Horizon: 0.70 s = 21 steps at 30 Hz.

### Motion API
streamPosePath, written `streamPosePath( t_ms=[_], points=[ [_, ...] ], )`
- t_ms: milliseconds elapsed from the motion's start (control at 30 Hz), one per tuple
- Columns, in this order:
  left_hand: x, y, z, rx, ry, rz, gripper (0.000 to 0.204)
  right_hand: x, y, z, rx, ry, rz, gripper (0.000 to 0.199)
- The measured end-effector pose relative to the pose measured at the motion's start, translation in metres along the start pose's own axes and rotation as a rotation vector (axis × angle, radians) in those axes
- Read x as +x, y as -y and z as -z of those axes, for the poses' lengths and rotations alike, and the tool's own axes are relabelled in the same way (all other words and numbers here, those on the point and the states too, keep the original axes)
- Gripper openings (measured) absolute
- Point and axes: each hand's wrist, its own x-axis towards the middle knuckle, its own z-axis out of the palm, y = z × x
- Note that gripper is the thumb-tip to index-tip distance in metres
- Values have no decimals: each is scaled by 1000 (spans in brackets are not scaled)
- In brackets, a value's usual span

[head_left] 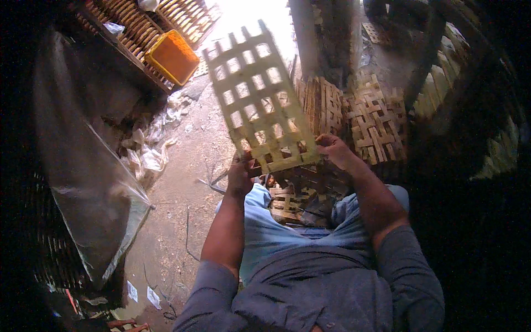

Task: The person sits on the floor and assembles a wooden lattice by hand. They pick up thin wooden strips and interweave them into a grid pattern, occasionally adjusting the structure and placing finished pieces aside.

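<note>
- Left hand [241, 176] gripped the lower left corner of a woven bamboo lattice panel [260, 99].
- Right hand [336, 150] closed on its lower right edge.
- Finished panels [376, 119] lay stacked just behind.

A pale woven bamboo lattice panel [257, 99] rises up and away from the grip of both hands. Right of the grip lie flat woven bamboo mats [376, 122]; far left beyond it, an orange plastic crate [172, 56]; below, more bamboo strips [287, 202].
</note>
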Motion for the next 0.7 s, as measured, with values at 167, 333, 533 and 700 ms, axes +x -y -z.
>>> streamPosePath(
  t_ms=[167, 333, 533, 700],
  points=[
    [29, 42, -24, 26, -45, -27, 20, -26, 13, 28, -526, -161, 190, 18],
    [40, 67, -26, -42, -117, -102, 23, 5, -14, 132, 210, -888, 128, 26],
    [44, 82, -1, -64, -152, -101, 22, -15, 65, 123, 468, -1360, 187, 46],
    [45, 80, 27, 35, -167, -89, 20, -25, 54, 194, -146, -1686, 195, 46]
  ],
)
